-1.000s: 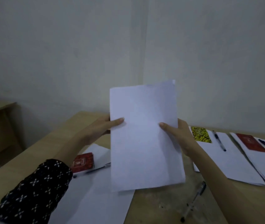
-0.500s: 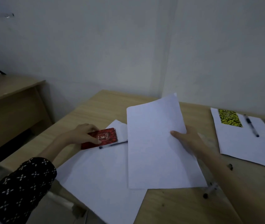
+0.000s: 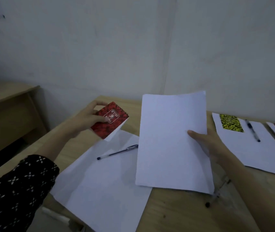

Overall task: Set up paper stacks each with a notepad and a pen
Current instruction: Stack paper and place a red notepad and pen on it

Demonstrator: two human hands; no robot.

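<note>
notepad (image 3: 109, 122) lifted in left hand (image 3: 84, 120) | right hand (image 3: 208, 141) grips paper stack (image 3: 172, 141)

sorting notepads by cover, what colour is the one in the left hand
Red, with a darker mottled pattern: the notepad held up by the left hand, clearest in the head view.

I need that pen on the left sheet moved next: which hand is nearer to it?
Left. The left hand hovers up-left of the pen, its grip on the red notepad. The right hand is farther right, holding the paper stack.
</note>
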